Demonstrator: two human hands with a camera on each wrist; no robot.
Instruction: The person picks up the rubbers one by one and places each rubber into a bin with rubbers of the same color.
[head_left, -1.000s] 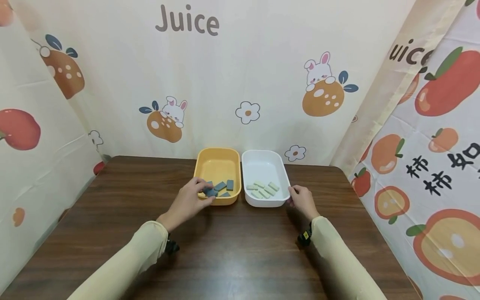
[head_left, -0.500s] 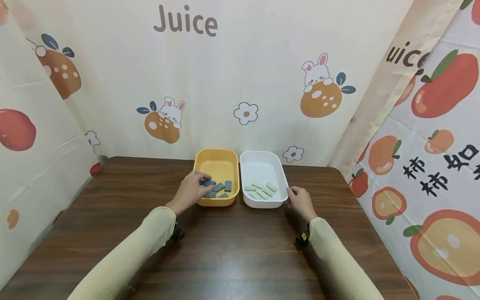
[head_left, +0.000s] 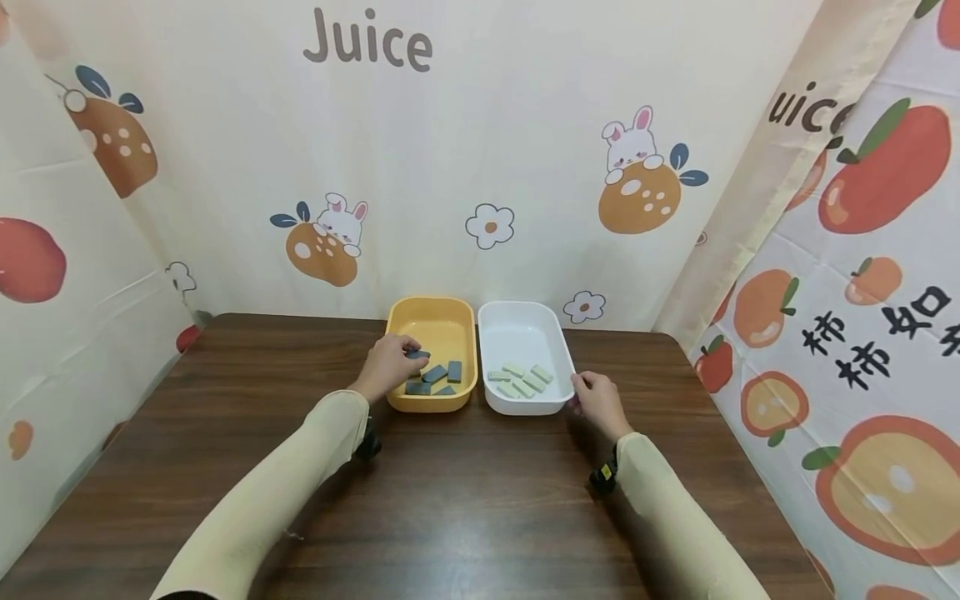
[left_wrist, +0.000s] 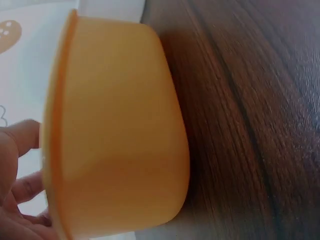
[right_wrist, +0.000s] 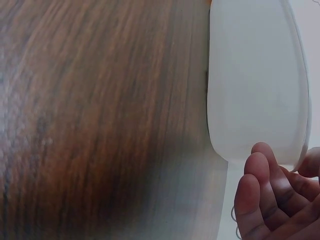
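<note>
My left hand (head_left: 386,365) is over the left side of a yellow plastic tub (head_left: 438,403) and pinches a blue-grey rectangular block (head_left: 417,354) between thumb and fingers. Several more such blocks lie flat near the tub's front. In the left wrist view the tub's outer wall (left_wrist: 117,120) hides the block, and fingers (left_wrist: 27,187) show beyond the rim. With thumb and fingers, my right hand (head_left: 602,403) grips the front right rim of a white plastic tub (head_left: 528,406). Inside that one, several pale green blocks (head_left: 522,388) lie near the front.
Both tubs stand side by side, almost touching, toward the back of a dark brown wooden table (head_left: 465,500). A printed curtain (head_left: 420,167) hangs right behind the table, with more printed cloth (head_left: 862,333) on the right side.
My left hand has moved forward and slightly up inside the yellow tub, lifting one block away from the others. The right hand keeps its grip on the white tub. The head view shifts slightly.
</note>
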